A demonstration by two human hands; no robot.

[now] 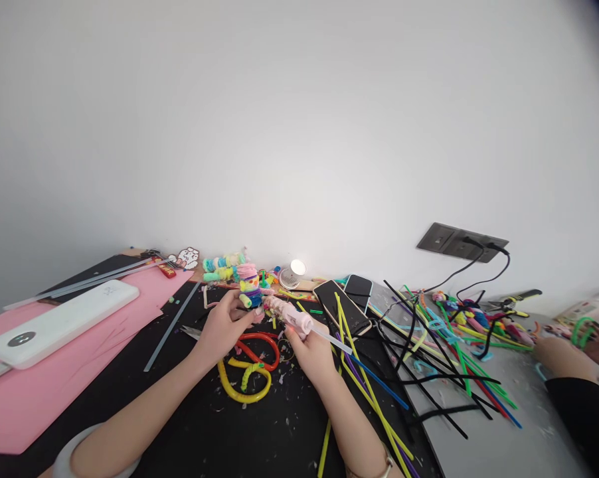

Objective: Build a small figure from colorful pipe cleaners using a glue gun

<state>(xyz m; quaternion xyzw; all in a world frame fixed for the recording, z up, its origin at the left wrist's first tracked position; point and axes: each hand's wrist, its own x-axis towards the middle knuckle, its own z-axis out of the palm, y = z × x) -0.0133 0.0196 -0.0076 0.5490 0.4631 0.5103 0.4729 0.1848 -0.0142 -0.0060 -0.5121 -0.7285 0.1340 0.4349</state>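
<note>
My left hand is closed around a small multicoloured pipe-cleaner figure with a pink top and bands of yellow, blue and purple. In my right hand is a pink glue gun, its front end turned toward the figure. A translucent glue stick juts from the gun's back. I cannot tell whether the nozzle touches the figure. Below my hands lie a red loop and a yellow loop, seemingly scissor handles; grey blades show beside my left wrist.
Several loose pipe cleaners spread across the right side. Two phones lie behind my right hand, near a small lit lamp. At left, a white power bank-like device rests on pink sheets. Another person's hand is at far right.
</note>
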